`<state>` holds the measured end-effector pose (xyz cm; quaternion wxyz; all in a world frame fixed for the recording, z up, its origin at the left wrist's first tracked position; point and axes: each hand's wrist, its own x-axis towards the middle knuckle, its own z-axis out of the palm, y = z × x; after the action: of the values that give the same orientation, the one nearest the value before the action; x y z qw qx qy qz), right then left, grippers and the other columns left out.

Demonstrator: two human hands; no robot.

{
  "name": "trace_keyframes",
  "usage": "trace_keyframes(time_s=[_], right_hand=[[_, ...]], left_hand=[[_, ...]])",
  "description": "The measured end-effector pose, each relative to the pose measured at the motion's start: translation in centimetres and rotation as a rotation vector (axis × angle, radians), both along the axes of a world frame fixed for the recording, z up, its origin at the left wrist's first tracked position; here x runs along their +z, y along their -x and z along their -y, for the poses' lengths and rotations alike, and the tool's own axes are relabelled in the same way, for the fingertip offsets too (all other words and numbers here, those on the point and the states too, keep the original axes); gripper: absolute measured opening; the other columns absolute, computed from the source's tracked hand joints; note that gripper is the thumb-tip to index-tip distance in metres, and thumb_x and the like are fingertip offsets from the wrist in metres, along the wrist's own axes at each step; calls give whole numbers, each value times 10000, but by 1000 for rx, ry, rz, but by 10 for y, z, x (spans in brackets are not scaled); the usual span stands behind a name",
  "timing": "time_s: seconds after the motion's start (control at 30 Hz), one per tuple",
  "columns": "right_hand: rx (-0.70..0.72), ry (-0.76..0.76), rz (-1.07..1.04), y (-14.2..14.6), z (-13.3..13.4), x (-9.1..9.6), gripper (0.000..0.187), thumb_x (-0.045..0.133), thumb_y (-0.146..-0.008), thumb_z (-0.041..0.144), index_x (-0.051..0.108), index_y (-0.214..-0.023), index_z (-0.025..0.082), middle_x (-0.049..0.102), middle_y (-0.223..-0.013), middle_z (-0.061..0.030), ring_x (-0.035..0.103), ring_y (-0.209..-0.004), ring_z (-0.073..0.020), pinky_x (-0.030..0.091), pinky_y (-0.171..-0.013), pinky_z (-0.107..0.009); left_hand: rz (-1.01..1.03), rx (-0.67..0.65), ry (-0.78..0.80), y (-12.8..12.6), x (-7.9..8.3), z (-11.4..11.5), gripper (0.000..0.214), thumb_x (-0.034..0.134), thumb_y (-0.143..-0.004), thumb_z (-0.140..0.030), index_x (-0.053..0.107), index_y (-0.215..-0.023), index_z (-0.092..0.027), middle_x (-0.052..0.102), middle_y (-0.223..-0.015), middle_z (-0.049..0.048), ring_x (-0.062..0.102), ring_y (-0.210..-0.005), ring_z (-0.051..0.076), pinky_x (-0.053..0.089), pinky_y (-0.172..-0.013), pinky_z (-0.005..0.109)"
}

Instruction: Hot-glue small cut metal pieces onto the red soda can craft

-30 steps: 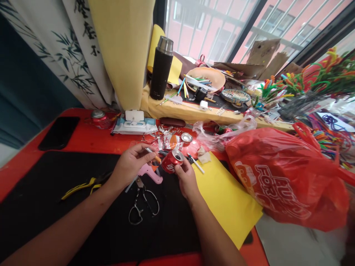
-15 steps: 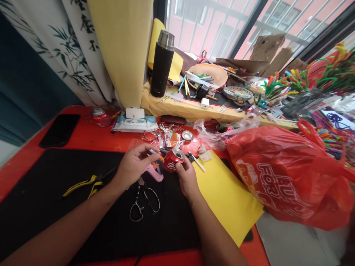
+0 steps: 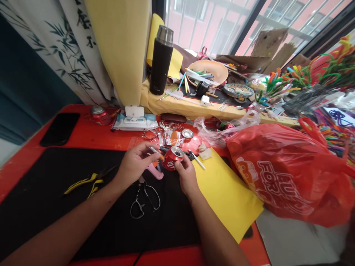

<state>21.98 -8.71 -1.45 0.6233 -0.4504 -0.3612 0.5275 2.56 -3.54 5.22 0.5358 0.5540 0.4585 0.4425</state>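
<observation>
My left hand (image 3: 135,162) pinches a slim white stick with an orange end (image 3: 153,149). I cannot tell its exact kind; its orange tip is close to the side of a short red soda can (image 3: 172,157). My right hand (image 3: 188,173) grips that can from the right, its metal top tilted up toward me with a dark opening. Below the hands, scissors (image 3: 142,207) with dark loop handles lie on the black mat (image 3: 111,229). A pink-handled tool (image 3: 155,171) lies partly hidden behind my left fingers. Pliers with yellow handles (image 3: 83,183) rest to the left.
Yellow paper (image 3: 224,199) and a white pen (image 3: 197,159) lie right of the can. Beyond are a cut can piece (image 3: 173,138), metal scraps, a wipes pack (image 3: 134,122) and another can (image 3: 100,116). A bulging red plastic bag (image 3: 288,173) stands right; a phone (image 3: 60,129) lies left.
The view has shifted slightly. Both hands stay at nearly the same place, still holding the can and the white stick, with the can turned a little.
</observation>
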Motion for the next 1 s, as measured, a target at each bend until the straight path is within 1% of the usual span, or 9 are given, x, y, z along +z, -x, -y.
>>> trace_keyframes(time_s=[0.17,0.4,0.6,0.77,0.9,1.0], right_hand=[[-6,5,24,0,1,2,611,971,-804,649,841,-1243,245,854,-1283,-86,760,-1222,-345,579,-1124,-471],[-17,9,30,1,0,2,618,961,-806,664,844,-1249,249,858,-1270,-79,762,-1215,-351,596,-1099,-472],[-1,-1,15,0,1,3,589,960,-828,643,839,-1251,252,858,-1268,-69,764,-1206,-336,588,-1096,-449],[-18,-16,62,2,2,4,580,956,-814,670,830,-1185,243,859,-1226,-76,767,-1178,-338,607,-1054,-442],[-19,-7,64,3,3,6,576,936,-833,674,816,-1197,244,849,-1275,-85,758,-1234,-354,591,-1104,-466],[-17,-4,57,3,3,6,588,932,-835,681,812,-1212,246,846,-1296,-85,754,-1251,-361,589,-1116,-479]], left_hand=[[-11,-13,10,0,-2,1,295,910,-801,-429,784,-966,-219,822,-879,36,774,-750,207,634,-603,265],[-13,-18,24,-2,-8,1,310,914,-797,-455,764,-925,-217,793,-831,18,758,-702,192,650,-649,286],[-6,-9,41,-1,-9,-1,356,928,-798,-485,755,-948,-213,809,-840,31,788,-761,217,655,-692,298],[-31,-7,35,0,-8,-2,336,925,-804,-470,750,-916,-206,797,-814,28,767,-737,200,641,-695,287],[-29,-9,47,-1,-10,-4,318,920,-804,-457,744,-892,-207,793,-803,29,773,-752,206,644,-707,294],[12,-11,64,-2,-11,-5,300,919,-794,-433,736,-874,-209,786,-792,23,772,-749,202,651,-708,293]])
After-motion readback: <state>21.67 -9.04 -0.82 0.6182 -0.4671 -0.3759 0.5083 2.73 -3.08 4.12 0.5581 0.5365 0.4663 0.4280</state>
